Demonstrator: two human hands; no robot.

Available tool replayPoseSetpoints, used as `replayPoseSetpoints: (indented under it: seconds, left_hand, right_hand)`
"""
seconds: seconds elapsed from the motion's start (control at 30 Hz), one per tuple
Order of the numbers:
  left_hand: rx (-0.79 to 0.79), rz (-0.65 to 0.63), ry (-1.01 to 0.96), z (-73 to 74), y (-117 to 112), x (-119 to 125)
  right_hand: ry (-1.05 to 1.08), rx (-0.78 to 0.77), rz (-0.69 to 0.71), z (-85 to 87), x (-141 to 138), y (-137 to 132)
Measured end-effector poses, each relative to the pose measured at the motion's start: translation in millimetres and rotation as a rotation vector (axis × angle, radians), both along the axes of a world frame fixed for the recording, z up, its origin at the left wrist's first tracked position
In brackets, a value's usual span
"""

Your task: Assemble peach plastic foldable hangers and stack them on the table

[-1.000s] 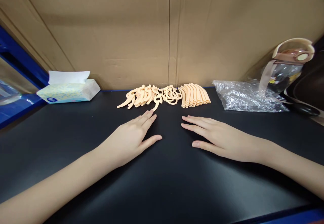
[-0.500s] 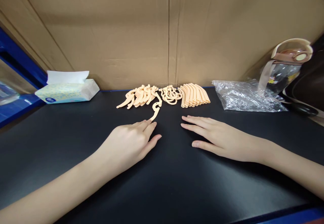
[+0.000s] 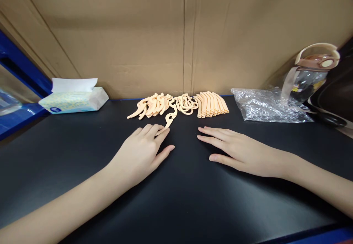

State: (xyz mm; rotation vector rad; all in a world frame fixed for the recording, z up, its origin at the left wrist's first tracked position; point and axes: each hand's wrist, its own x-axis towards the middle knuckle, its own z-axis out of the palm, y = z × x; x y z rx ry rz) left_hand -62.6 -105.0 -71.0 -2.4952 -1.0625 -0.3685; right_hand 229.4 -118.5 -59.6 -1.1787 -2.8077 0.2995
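A pale peach, flat, wavy piece [image 3: 170, 118] with a hooked bend lies on the smooth black table [image 3: 182, 200], near the middle. Its near end goes in by the fingers of the left hand [image 3: 140, 150]. Those fingers are bent and touch the piece, and the thumb sticks out away from it. I cannot tell if they grip it or just press on it.

The right hand [image 3: 238, 150] lies palm down on the table. Its fingers are nearly straight and a little apart — they hold nothing.

Past the hands are more peach things. On the left is a messy heap of wavy, hooked pieces [image 3: 158, 106]. Next to it is a pile of thin, loopy pieces [image 3: 187, 104]. Then comes a neat row of curved, hollow tubes [image 3: 211, 105].

Farther right is a crinkly, clear plastic bag [image 3: 264, 106], with a clear bottle with a brown lid and a cream handle [image 3: 311, 76] just behind it. Far to the left sits a pale soft tissue pack [image 3: 74, 101] — one white sheet pokes up. A tall brown cardboard wall [image 3: 124, 34] stands behind everything.
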Motion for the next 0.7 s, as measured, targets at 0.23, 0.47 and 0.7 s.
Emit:
replayPoseSetpoints:
  seconds: [0.23, 0.47, 0.7]
  left_hand:
    - [-0.052, 0.019, -0.061, -3.6, 5, -1]
    - [-0.074, 0.049, -0.079, 2.1, -4, -1]
    - [-0.037, -0.015, 0.002, 11.1, -14, 7]
  right_hand:
    - [0.039, -0.008, -0.001, 0.1, 1, -2]
    - [0.013, -0.003, 0.006, -0.3, 1, -1]
    - [0.032, -0.008, -0.001, 1.0, 1, -2]
